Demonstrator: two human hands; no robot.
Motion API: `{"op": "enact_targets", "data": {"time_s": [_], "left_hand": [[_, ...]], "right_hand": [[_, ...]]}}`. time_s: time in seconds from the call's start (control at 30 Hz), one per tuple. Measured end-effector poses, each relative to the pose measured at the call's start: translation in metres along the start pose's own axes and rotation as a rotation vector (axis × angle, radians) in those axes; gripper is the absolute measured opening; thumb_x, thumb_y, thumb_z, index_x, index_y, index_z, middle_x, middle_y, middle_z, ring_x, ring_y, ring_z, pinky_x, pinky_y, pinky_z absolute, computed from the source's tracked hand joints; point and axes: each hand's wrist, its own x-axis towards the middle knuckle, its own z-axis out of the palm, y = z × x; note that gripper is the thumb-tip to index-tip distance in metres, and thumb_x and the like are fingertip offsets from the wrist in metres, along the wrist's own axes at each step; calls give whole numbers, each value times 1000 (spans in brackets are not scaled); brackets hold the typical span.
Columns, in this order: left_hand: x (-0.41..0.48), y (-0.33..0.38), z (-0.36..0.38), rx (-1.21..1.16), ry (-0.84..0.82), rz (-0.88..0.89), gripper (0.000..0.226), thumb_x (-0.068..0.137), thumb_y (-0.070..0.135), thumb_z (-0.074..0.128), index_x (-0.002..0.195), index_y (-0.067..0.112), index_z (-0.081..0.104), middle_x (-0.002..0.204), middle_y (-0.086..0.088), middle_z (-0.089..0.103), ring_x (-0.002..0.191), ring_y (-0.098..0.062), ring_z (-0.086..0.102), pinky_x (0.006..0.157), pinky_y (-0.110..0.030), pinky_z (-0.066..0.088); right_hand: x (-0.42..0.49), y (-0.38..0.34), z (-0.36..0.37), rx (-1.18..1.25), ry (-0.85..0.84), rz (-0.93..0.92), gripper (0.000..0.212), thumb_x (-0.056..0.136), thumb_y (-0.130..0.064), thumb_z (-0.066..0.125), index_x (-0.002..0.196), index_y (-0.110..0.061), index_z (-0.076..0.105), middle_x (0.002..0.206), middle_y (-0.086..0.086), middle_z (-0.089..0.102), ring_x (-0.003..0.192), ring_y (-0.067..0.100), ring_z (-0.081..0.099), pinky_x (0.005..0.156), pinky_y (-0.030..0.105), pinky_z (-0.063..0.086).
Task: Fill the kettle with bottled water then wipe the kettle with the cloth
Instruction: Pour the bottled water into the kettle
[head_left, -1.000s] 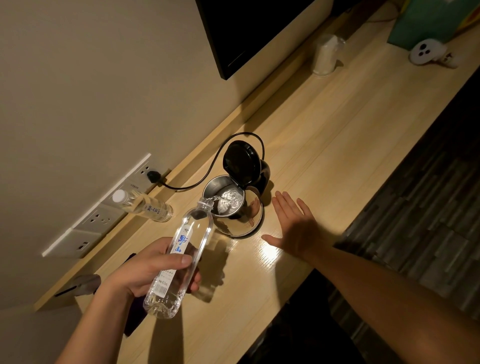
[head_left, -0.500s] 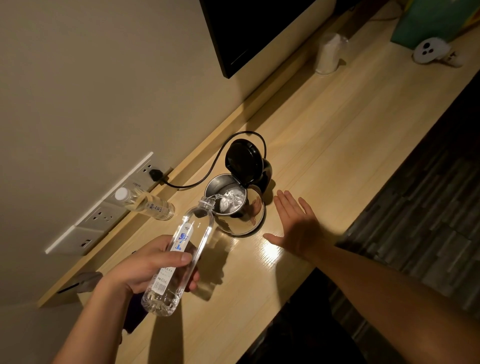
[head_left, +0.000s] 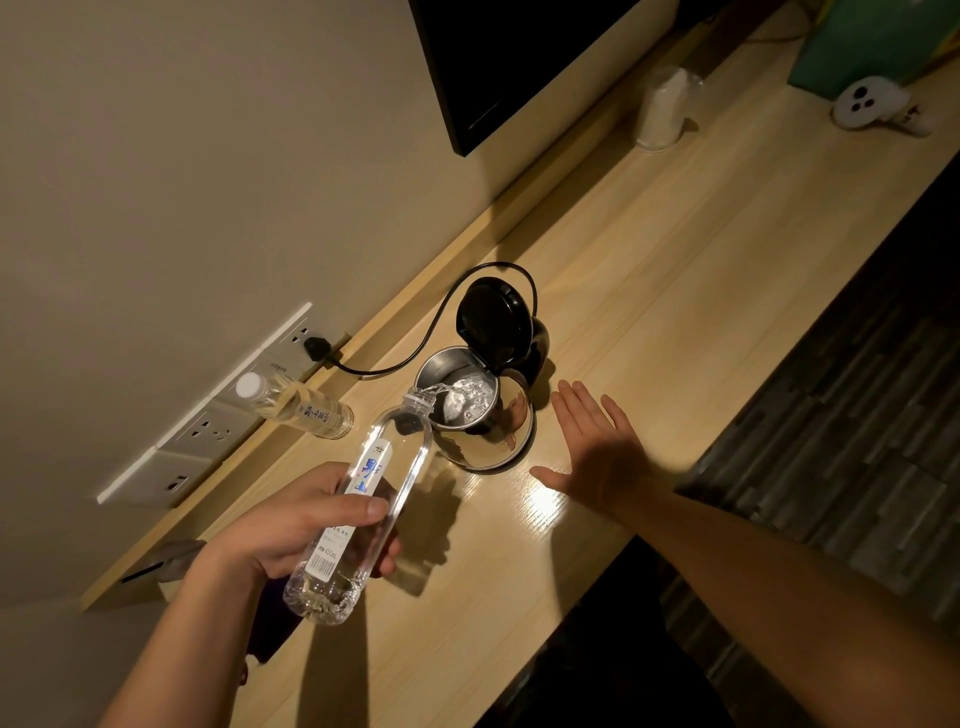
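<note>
The left hand (head_left: 291, 525) grips a tilted clear bottle (head_left: 363, 499), water streaming into the steel kettle (head_left: 475, 410), lid up, on the desk (head_left: 675, 270). The right hand (head_left: 597, 447) rests spread flat beside it. A capped bottle (head_left: 296, 405) lies near the wall.

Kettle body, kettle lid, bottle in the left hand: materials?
Kettle: polished metal, likely stainless; mirror reflections on its wall. Lid: black, probably plastic; dull sheen. Bottle: clear thin plastic with printed label; see-through, held in left hand.

dim warm light | glare on desk (head_left: 540, 506) | hard shadows | wide-angle edge distortion
</note>
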Motion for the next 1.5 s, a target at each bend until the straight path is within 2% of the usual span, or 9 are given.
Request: {"op": "enact_targets", "data": {"time_s": [0.23,0.4,0.6,1.2,1.33,1.5], "left_hand": [[0,4,1,15,9,-8,24,81,12,71,93,-6,63,86,-32,69,74,-36,73,71,-42,62],[0,6,1,-1,6,-15,17,81,12,74,91,0,68,85,-32,69,73,-36,73,70,-42,62],[0,5,-1,13,-2,-41,41,78,22,89,97,-4,63,86,-33,67,75,-37,71,70,-43,61],[-4,15,-5,32,58,-86,44,73,24,93,99,-1,68,86,-36,67,70,-39,73,63,-42,63],[-5,19,-3,8,81,-93,55,67,22,97,99,-6,63,84,-36,65,67,-40,72,62,-43,64],[-6,22,-2,-7,89,-100,55,65,20,97,97,-6,61,82,-35,65,67,-40,72,61,-44,64]], "right_hand": [[1,0,3,6,-1,5,108,87,-86,45,160,-7,40,169,12,38,157,27,38,124,53,37],[1,0,4,19,0,11,109,86,-85,47,161,-7,39,170,12,35,158,27,35,126,52,35],[2,0,5,24,9,14,109,85,-86,46,160,-8,41,169,12,37,157,27,38,126,51,34],[4,0,10,14,-4,29,111,84,-90,41,161,-9,38,170,11,37,157,26,37,126,51,33],[3,0,10,9,1,24,112,85,-89,42,162,-9,37,171,11,34,159,26,35,126,52,33],[2,0,10,-1,9,20,111,85,-87,46,162,-8,37,172,11,32,159,26,34,126,53,33]]}}
